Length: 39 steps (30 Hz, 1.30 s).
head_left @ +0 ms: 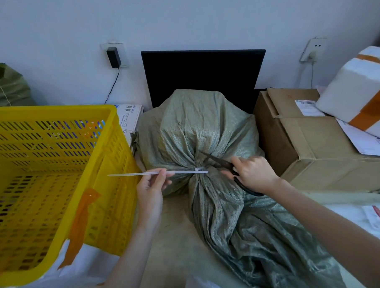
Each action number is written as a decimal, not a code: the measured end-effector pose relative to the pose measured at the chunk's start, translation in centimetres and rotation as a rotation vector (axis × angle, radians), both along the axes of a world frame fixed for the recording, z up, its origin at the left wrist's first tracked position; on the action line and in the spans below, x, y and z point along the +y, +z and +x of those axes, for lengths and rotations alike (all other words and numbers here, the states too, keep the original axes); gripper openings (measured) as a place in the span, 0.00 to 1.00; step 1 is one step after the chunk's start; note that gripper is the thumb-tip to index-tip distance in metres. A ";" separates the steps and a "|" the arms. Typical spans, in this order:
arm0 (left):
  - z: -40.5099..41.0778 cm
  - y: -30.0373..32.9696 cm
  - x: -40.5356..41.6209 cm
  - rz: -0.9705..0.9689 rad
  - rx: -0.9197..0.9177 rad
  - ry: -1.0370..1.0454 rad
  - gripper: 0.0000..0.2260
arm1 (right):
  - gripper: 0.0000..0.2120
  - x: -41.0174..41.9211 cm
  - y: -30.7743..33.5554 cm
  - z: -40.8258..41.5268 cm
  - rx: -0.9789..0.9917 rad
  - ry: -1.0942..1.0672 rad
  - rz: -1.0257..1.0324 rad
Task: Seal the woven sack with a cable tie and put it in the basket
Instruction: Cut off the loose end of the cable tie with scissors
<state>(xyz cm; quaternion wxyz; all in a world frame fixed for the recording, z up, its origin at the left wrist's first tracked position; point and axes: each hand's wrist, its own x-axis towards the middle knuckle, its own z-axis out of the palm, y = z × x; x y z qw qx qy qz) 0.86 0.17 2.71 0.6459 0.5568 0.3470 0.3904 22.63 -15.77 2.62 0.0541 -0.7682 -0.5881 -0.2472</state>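
A green woven sack [198, 131] lies on the table in the middle, its neck gathered and cinched by a white cable tie [179, 173]. The tie's long tail points left. My left hand [154, 186] pinches that tail between thumb and fingers. My right hand [254, 174] grips black scissors [218, 160], whose blades are open and reach toward the tie's head from the right. The loose mouth of the sack spreads toward me at lower right. A yellow slotted plastic basket [55, 114] stands at the left, with orange tape on its wall.
A black monitor [200, 74] stands behind the sack against the wall. Cardboard boxes [304, 146] and a white foam box [361, 97] are stacked at the right. Another green sack [6, 85] sits far left. White bags lie near the front edge.
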 end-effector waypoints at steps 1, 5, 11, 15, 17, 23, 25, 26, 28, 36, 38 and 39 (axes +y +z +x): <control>0.0 -0.3 -0.1 -0.010 0.014 -0.007 0.05 | 0.22 -0.8 -0.2 -0.3 0.046 -0.053 0.024; 0.5 -0.8 -1.0 -0.040 0.044 -0.055 0.04 | 0.22 -4.5 -1.6 -1.3 0.212 -0.302 0.071; 1.7 -1.3 -2.8 -0.021 0.101 -0.175 0.06 | 0.18 -10.3 -3.8 -2.6 0.428 -0.632 0.032; 2.7 -1.7 -4.2 -0.005 0.106 -0.304 0.08 | 0.18 -13.3 -4.9 -2.8 0.500 -0.751 0.027; 3.6 -1.9 -5.2 -0.008 0.101 -0.390 0.10 | 0.18 -14.8 -5.4 -2.6 0.509 -0.811 0.010; 6.1 -2.3 -8.5 0.054 0.105 -0.647 0.10 | 0.20 -18.7 -7.1 -1.6 0.555 -1.027 -0.127; 6.8 -2.4 -9.5 0.063 0.101 -0.710 0.10 | 0.19 -19.4 -7.7 -1.5 0.601 -1.068 -0.118; 7.1 -2.4 -9.8 0.066 0.102 -0.739 0.10 | 0.18 -19.4 -7.9 -1.4 0.616 -1.079 -0.114; 8.2 -2.9 -10.8 0.067 0.121 -0.801 0.10 | 0.16 -20.0 -8.4 -1.4 0.665 -1.128 -0.117; 11.3 -7.4 -13.7 -0.024 0.289 -0.918 0.12 | 0.12 -21.3 -10.6 -0.8 0.900 -1.309 -0.037; 11.3 -8.6 -13.8 -0.125 0.355 -0.917 0.11 | 0.12 -21.3 -10.9 -0.8 0.914 -1.297 -0.024; 11.2 -9.2 -13.8 -0.148 0.399 -0.919 0.11 | 0.12 -21.4 -11.0 -0.7 0.910 -1.290 -0.026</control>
